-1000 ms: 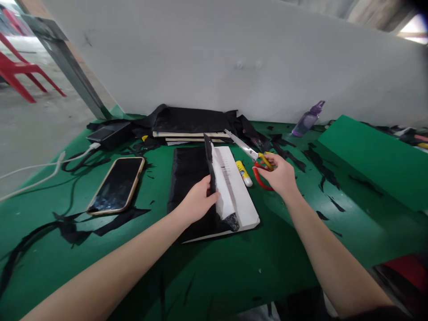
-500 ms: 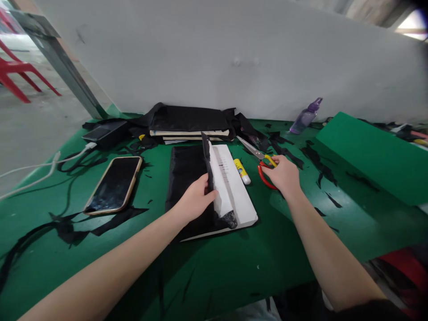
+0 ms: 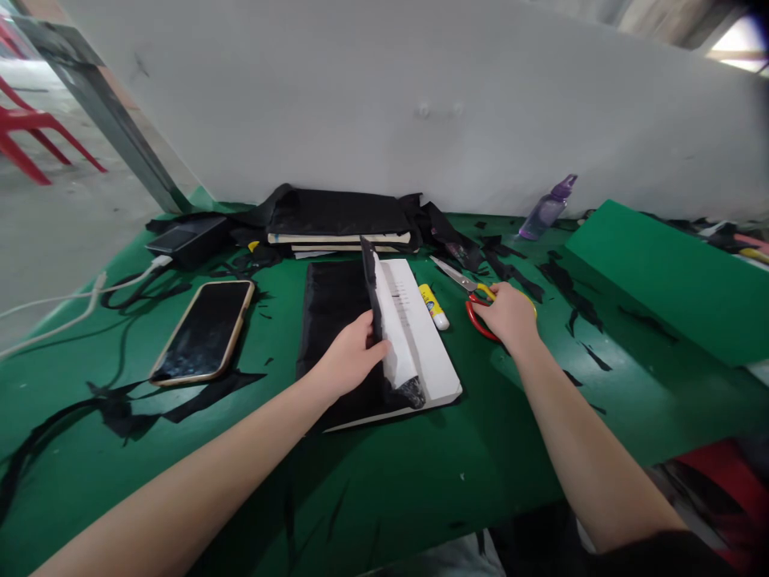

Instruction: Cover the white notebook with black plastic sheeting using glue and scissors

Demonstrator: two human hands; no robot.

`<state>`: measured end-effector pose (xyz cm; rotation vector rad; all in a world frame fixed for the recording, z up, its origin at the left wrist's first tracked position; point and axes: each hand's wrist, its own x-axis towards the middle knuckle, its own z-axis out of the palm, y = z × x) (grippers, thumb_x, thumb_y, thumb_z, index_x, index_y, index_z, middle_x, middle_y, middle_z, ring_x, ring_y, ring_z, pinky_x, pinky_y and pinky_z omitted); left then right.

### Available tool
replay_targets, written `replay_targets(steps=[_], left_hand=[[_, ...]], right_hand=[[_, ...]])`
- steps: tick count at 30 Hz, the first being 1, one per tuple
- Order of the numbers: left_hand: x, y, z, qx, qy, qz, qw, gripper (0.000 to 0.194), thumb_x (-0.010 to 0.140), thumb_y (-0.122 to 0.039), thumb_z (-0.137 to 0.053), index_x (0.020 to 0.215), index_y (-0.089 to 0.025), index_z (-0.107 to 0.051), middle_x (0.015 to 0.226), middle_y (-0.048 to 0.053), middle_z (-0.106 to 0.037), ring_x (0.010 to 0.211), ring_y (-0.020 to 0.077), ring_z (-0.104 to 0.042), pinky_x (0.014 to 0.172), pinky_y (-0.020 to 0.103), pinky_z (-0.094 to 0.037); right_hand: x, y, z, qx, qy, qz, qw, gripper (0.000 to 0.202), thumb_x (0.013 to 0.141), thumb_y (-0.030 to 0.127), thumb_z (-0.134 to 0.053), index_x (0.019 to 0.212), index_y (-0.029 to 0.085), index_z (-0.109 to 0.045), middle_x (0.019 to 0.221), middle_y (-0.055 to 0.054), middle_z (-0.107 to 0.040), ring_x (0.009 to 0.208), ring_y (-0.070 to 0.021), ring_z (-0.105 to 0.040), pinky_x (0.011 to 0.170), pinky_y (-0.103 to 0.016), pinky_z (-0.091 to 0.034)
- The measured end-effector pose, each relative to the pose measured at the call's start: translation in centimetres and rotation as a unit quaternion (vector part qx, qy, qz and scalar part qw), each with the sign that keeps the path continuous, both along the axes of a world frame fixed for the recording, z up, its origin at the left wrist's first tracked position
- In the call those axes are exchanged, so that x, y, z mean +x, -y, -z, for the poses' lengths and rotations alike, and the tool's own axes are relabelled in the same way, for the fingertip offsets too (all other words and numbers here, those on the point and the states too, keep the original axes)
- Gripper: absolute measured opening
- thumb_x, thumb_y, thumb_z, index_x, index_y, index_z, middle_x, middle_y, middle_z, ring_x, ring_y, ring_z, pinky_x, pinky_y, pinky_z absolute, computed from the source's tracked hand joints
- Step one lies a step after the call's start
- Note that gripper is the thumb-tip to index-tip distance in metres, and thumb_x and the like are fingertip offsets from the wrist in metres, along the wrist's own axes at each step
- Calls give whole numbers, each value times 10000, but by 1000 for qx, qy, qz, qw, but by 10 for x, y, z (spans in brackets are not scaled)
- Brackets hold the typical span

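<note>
A book [image 3: 424, 344] lies in front of me, its white page side bare on the right and a black fabric cover [image 3: 336, 300] over its left part. Pinched between the thumb and fingers of my left hand [image 3: 354, 353] is the raised, folded-back edge of that cover, whose white underside faces right. My right hand [image 3: 508, 316] is closed on the red and yellow handles of a pair of scissors [image 3: 460, 276], low over the table, blades pointing up-left. Between the book and the scissors rests a yellow glue stick [image 3: 433, 306] with a white cap.
A black-covered stack of books [image 3: 340, 215] stands by the grey wall among black scraps. On the green table [image 3: 240, 465] are a phone [image 3: 204, 330], a black box with a white cable [image 3: 186, 239], a purple bottle [image 3: 548, 208] and a green board [image 3: 666, 280].
My right hand and the scissors have shifted slightly, with the blades a little lower and further right. My left hand keeps its grip on the cover's edge.
</note>
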<state>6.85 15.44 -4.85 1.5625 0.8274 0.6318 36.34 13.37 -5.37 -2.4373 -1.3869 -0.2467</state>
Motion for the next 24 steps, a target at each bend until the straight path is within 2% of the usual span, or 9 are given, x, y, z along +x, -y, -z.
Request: replay_targets(steps=[10,14,17,19,21,24], left_hand=[[0,1,-1,3,-8,-3,1000,464,773,-227,-547,1223,-157,-453,1184,98,-594,1043,202,-586,944,380,-449],[0,0,-1,4,-9,2,1000,459,778,-238,-544,1221,-161,-450,1172,92,-598,1056,209,-581,955,396,-436],[0,0,-2,3,-13,2,1000,459,779,-235,-545,1220,-154,-447,1164,93,-602,1053,207,-581,950,388,-439],[0,1,-4,0,-11,0,1000,460,777,-226,-543,1221,-155,-447,1175,93,-597,1062,203,-576,952,378,-438],[0,1,-6,0,-11,-3,1000,456,772,-218,-540,1216,-157,-452,1175,91,-597,1064,206,-575,946,378,-440],[1,2,-9,3,-18,-13,1000,444,762,-212,-540,1195,-153,-463,1163,91,-604,1044,214,-585,928,384,-446]], right_hand=[[-3,1,-2,-48,-5,3,999,443,734,484,-565,999,129,-561,858,-148,-647,815,-302,-619,654,-381,-459],[-5,3,-4,-14,45,-27,999,442,732,474,-573,993,120,-541,897,-179,-619,906,-338,-573,690,-426,-466],[-17,6,-14,87,52,-105,989,358,761,388,-563,1019,142,-534,1027,-165,-590,979,-312,-542,794,-441,-452],[-32,10,-23,147,-9,-185,972,252,815,332,-501,1011,179,-543,1003,-112,-602,908,-241,-571,796,-393,-464],[-52,16,-31,149,-93,-284,943,211,854,315,-451,1005,212,-557,937,-61,-622,814,-184,-592,746,-341,-487],[-81,24,-34,123,-138,-439,879,188,855,296,-477,992,235,-591,962,-37,-633,863,-172,-591,784,-338,-493]])
